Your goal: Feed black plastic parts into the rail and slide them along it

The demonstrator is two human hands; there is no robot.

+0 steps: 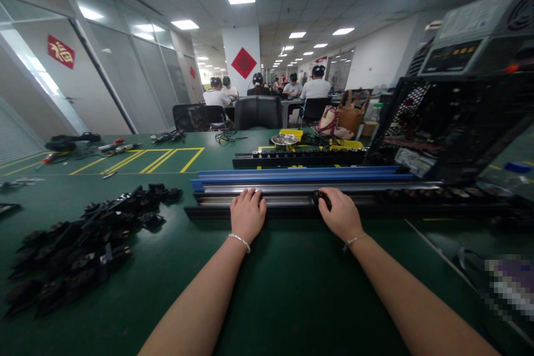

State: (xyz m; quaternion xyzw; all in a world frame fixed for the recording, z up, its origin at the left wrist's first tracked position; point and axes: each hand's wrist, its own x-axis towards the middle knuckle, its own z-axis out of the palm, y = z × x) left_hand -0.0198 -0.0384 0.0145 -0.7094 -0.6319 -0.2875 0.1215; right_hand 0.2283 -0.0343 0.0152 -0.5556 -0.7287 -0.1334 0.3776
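My left hand [248, 216] lies over a long black rail [287, 212] with a metallic channel, its fingers bent over the rail's far side near the left end. Farther right along the same rail, my right hand [341, 212] pinches a small black part [320, 198] between thumb and fingers. The part sits at the channel; its exact shape is mostly covered by the hand. Right of that hand, several small parts [417, 194] line the rail. Just behind, a blue rail [300, 174] runs parallel to the black one.
A pile of black parts [92, 233] spreads over the green tabletop [292, 289] at left. Behind the rails are another filled black rail [296, 159], a metal bowl [284, 139] and a yellow tray [292, 133]. An open computer case [442, 122] stands at right. People sit in the background.
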